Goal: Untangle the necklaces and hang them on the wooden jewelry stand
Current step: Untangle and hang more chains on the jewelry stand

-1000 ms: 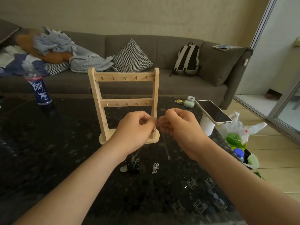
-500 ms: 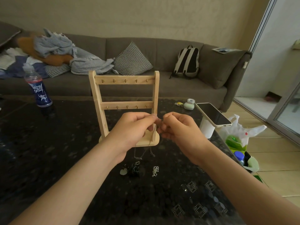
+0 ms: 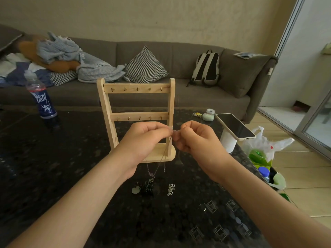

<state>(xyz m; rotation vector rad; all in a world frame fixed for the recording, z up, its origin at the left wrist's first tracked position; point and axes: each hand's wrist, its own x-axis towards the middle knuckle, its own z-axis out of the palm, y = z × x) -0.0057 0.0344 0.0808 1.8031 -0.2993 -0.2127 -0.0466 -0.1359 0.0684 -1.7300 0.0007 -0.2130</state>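
Observation:
A wooden jewelry stand (image 3: 136,102) with two hook rails stands upright on the dark table, its hooks bare. In front of its lower rail, my left hand (image 3: 143,140) and my right hand (image 3: 197,138) pinch the two ends of a thin silver necklace (image 3: 157,167) between fingertips. Its chain hangs down in a loop with a small pendant just above the table. Below lie a dark tangle of necklaces with a pale pendant (image 3: 143,187) and a small silver chain (image 3: 171,189).
The dark speckled table (image 3: 53,176) also carries a blue-labelled bottle (image 3: 41,99) at the back left, and a phone (image 3: 234,126) on a white holder and a small green case (image 3: 208,116) at the right. A plastic bag (image 3: 265,154) sits on the floor right. A sofa stands behind.
Both hands have risen slightly with the necklace, so its pendant has lifted off the table and hangs free. The fingertips stay close together at the clasp.

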